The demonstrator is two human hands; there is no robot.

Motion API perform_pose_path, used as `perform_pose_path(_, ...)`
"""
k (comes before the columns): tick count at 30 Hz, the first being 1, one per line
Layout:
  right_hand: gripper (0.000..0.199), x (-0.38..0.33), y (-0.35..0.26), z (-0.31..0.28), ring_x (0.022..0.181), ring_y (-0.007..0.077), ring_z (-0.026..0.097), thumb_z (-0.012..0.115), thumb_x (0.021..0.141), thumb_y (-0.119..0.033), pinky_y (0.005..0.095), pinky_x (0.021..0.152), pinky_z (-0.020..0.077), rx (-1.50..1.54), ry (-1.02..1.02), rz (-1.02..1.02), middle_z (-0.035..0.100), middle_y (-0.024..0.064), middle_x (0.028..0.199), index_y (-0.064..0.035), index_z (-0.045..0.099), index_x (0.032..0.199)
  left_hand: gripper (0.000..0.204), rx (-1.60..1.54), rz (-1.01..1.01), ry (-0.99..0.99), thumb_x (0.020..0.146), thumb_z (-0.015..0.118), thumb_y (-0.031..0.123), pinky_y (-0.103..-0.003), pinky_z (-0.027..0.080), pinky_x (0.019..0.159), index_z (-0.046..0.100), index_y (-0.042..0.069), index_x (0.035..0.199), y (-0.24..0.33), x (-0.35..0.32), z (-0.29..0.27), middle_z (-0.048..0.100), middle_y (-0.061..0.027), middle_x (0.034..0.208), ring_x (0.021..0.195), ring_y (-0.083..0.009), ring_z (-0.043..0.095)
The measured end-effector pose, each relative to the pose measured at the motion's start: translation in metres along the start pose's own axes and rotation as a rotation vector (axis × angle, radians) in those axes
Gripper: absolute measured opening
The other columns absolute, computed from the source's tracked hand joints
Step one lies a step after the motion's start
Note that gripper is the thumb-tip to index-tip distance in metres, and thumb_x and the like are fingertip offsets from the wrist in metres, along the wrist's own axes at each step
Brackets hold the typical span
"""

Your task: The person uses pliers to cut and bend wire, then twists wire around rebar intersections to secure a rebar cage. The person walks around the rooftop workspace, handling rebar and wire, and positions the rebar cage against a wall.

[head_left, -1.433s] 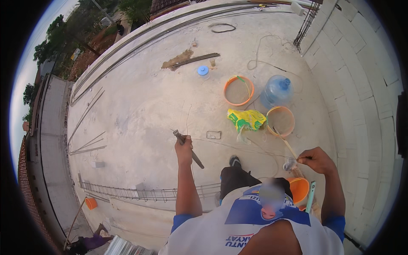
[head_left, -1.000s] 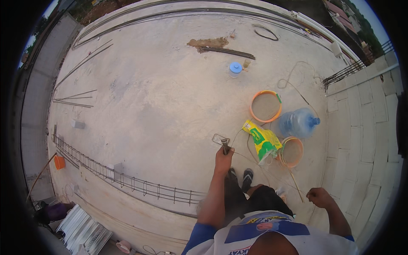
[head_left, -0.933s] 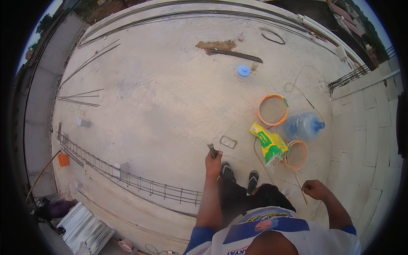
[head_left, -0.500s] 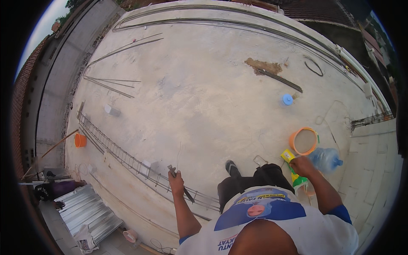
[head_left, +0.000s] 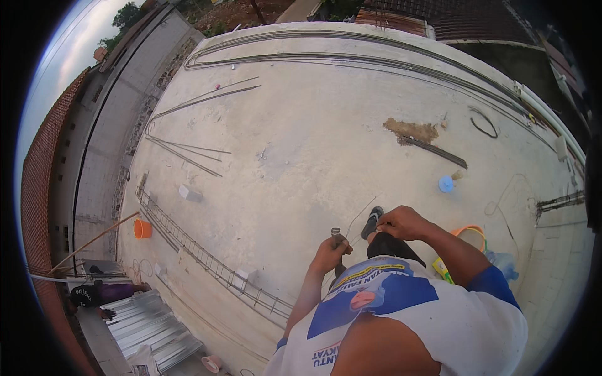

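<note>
From afar I see the left hand [head_left: 332,252], fingers clamped on the tool [head_left: 335,231], the right hand [head_left: 402,223], fingers pinched together on what I cannot tell, and, just beyond the left, the wire [head_left: 358,215], whose seemingly free end could whip should a grip slip.

Your dark blunt-ended tool [head_left: 336,232], near-upright in your left hand [head_left: 331,253], lower centre, thin wire [head_left: 360,214] curving up beside it

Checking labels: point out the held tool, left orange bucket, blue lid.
Held tool [head_left: 335,231]: head view, on its upper end.
Left orange bucket [head_left: 143,229]: head view, on its side wall.
Blue lid [head_left: 446,184]: head view, on its top.
</note>
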State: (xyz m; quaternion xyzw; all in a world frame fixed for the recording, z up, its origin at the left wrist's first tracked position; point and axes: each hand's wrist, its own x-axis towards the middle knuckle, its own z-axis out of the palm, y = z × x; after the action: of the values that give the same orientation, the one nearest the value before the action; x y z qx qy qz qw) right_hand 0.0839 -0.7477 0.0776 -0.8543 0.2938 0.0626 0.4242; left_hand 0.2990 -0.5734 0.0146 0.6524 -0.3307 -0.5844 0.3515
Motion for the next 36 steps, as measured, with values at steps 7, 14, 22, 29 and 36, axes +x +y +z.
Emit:
perform_pose_path(7,0.024,0.073,0.048,-0.102,0.082,0.0317,0.065,0.059,0.088,-0.033,0.0446,0.075,0.0491,0.083,0.182,0.012,0.068,0.0121,0.084,-0.0129,0.068,0.095,0.021,0.017,-0.067,0.052,0.092,0.057,0.021,-0.032,0.048,0.063,0.059,0.000,0.095,0.106,0.110,-0.023,0.062,-0.0094,0.077,0.068,-0.0171,0.059)
perform_pose_path(14,0.024,0.066,0.094,-0.196,0.085,0.0318,0.064,0.057,0.090,-0.033,0.0437,0.078,0.0483,0.093,0.417,0.128,0.068,0.0110,0.086,-0.0119,0.067,0.092,0.019,0.168,-0.052,-0.318,0.093,0.056,0.017,-0.030,0.048,0.063,0.060,-0.001,0.090,0.182,0.228,-0.022,0.063,-0.0066,0.074,0.068,-0.0141,0.059)
perform_pose_path(22,0.025,0.103,0.174,-0.239,0.085,0.0314,0.064,0.057,0.087,-0.032,0.0437,0.074,0.0497,-0.122,0.188,0.445,0.068,0.0121,0.090,-0.0103,0.070,0.089,0.017,0.137,0.131,-0.300,0.091,0.060,0.017,-0.029,0.040,0.057,0.057,0.002,0.084,0.266,0.384,-0.008,0.054,-0.0018,0.067,0.062,-0.0117,0.050)
perform_pose_path(29,0.021,0.131,0.210,-0.348,0.085,0.0321,0.063,0.060,0.088,-0.024,0.0403,0.075,0.0481,0.412,0.819,0.313,0.068,0.0123,0.088,-0.0061,0.069,0.095,0.020,0.637,0.338,-0.373,0.092,0.059,0.018,-0.034,0.042,0.058,0.056,-0.001,0.090,0.350,0.525,0.013,0.052,-0.0098,0.064,0.060,-0.0150,0.047)
perform_pose_path(36,0.023,0.140,0.289,-0.347,0.088,0.0288,0.065,0.064,0.081,-0.027,0.0388,0.079,0.0503,0.280,0.262,0.670,0.069,0.0115,0.092,-0.0070,0.072,0.090,0.022,0.753,0.506,-0.572,0.094,0.053,0.020,-0.044,0.044,0.066,0.055,-0.002,0.095,0.420,0.601,0.116,0.059,-0.0240,0.079,0.074,-0.0401,0.058)
